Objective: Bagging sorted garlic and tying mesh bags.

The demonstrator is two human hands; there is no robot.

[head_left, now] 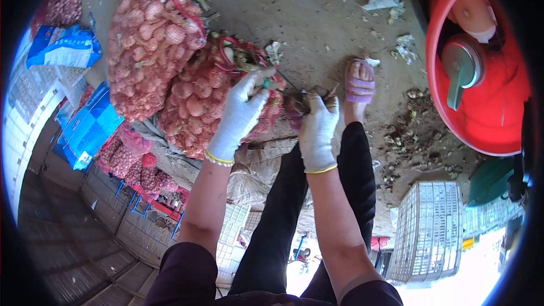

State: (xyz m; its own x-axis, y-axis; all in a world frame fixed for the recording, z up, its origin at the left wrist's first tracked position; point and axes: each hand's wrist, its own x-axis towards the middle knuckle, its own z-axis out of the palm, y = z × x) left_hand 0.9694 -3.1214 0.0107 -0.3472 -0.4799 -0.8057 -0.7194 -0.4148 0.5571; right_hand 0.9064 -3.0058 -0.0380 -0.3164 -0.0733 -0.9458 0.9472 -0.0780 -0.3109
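Both of my hands wear white knit gloves with yellow cuffs. My left hand (242, 105) is closed at the mouth of a red mesh sack of bulbs (195, 99), with a bit of green cord (266, 83) showing at its fingers. From there a thin dark strand slants toward my right hand (318, 127). Those fingers are bent together over my far foot area, and what they grip is too dark to make out. Beside the first sack leans a second full mesh sack (150, 34), its red edge toward the right.
A red tub (433, 73) at the right holds a jug with a green-handled lid (462, 65). White plastic crates (428, 232) stand at lower right. Blue bags (85, 127) and more filled mesh sacks (127, 158) lie at left. Husks and dirt (419, 130) litter the floor.
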